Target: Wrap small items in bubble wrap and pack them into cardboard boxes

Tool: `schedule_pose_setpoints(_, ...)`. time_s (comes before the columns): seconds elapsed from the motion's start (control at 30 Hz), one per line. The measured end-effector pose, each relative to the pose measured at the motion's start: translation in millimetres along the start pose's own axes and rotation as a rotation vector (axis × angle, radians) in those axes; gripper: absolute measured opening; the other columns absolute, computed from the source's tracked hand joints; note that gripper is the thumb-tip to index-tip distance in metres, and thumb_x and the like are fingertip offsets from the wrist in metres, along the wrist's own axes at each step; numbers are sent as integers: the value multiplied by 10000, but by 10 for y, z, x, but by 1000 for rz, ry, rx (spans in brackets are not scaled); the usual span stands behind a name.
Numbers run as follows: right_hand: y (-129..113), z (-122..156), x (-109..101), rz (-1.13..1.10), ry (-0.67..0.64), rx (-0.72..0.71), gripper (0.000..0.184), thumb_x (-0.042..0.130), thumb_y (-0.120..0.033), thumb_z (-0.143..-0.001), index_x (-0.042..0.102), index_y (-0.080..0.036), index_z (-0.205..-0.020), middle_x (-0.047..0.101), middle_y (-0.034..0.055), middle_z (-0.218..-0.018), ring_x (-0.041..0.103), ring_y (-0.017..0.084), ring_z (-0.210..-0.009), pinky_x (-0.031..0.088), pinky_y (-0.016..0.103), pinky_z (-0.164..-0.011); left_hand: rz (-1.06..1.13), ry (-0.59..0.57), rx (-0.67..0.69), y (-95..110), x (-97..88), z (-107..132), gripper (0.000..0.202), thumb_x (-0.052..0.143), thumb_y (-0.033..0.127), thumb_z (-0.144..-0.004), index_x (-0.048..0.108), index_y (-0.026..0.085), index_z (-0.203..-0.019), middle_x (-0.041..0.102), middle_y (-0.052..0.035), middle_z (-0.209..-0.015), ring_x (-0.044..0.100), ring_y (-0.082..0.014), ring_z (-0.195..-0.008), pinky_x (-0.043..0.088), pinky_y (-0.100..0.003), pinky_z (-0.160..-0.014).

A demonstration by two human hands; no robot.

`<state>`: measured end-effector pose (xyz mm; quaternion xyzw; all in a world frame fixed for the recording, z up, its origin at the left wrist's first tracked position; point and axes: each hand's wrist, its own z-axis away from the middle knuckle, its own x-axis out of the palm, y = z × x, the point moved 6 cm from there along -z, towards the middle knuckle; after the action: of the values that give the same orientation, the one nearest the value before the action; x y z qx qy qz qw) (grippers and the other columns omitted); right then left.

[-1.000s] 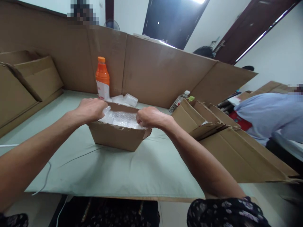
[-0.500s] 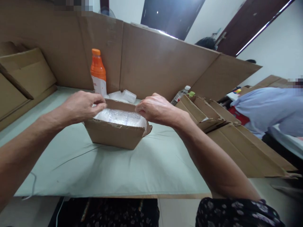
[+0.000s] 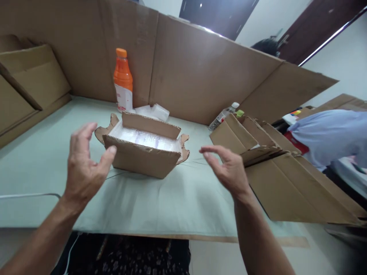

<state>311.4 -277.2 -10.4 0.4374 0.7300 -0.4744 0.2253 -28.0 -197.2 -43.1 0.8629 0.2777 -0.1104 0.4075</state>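
Note:
A small open cardboard box (image 3: 140, 158) stands on the pale green table cover (image 3: 160, 202), its side flaps spread out. White bubble wrap (image 3: 143, 138) fills its inside. My left hand (image 3: 83, 164) hovers just left of the box, fingers apart and curled, thumb close to the box's front corner, holding nothing. My right hand (image 3: 226, 170) hovers to the right of the box, fingers stretched out and empty, a short way off the box's right flap.
An orange drink bottle (image 3: 123, 80) and small clear plastic tubs (image 3: 155, 111) stand behind the box. Flattened cardboard boxes (image 3: 272, 164) are stacked at right, with a clear bottle (image 3: 223, 115) behind them. Cardboard walls (image 3: 200, 72) ring the table. A person in a light blue top (image 3: 329, 135) is at far right.
Both hands have let go of the box's top edges and pulled back toward me, opening. The box's side flaps now stand spread outward.

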Motion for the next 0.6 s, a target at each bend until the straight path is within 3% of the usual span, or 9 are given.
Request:
schedule_pose_setpoints(0.07,165,251,276,-122,-81,109,402,666,-435,-888,677,-198,-1212,750,112,-1151,696,257,-1012,531,428,-889,140,-18,-121,-229,98,204,756,729,350,-832,424,225,-1512,395,-126,-1596,405,-341,-1464,383,-496,-1194)
schedule_pose_setpoints(0.17,160,388,799,-244,-205,177,596,698,-489,-848,572,-196,-1351,673,148,-1306,665,282,-1105,547,447,-906,402,57,-344,-630,224,272,810,752,352,-822,358,263,-1523,279,-124,-1662,392,-344,-1481,396,-482,-1178)
schedule_pose_setpoints(0.23,80,320,1052,-279,-199,201,577,686,-486,-851,566,-184,-1328,676,148,-1270,658,286,-1100,541,458,-933,534,119,-442,-828,290,205,832,767,384,-799,350,272,-1510,330,-115,-1640,430,-337,-1456,414,-464,-1148)
schedule_pose_setpoints(0.3,16,202,1189,-299,-151,219,578,677,-485,-850,555,-174,-1321,681,148,-1237,652,291,-1091,545,456,-926,598,68,-472,-896,409,106,783,776,453,-759,453,230,-1437,500,-117,-1522,481,-333,-1407,428,-454,-1127)
schedule_pose_setpoints(0.37,7,126,1219,-304,-112,225,586,668,-485,-844,547,-171,-1324,680,151,-1233,646,296,-1094,553,448,-906,622,-28,-459,-830,559,41,658,761,506,-744,586,186,-1291,660,-105,-1309,566,-306,-1303,449,-432,-1105)
schedule_pose_setpoints(0.43,80,155,1146,-303,-83,249,564,666,-474,-835,566,-166,-1296,694,148,-1198,658,291,-1052,564,432,-870,608,-97,-425,-648,699,44,532,731,511,-777,648,173,-1178,709,-82,-1177,617,-267,-1203,468,-386,-1073)
schedule_pose_setpoints(0.6,375,603,692,-249,17,360,403,668,-514,-833,683,-176,-1052,738,120,-998,695,317,-922,581,455,-800,612,-309,-408,-49,921,297,527,739,427,-793,634,193,-1253,709,-83,-1194,656,-245,-1125,509,-317,-986)
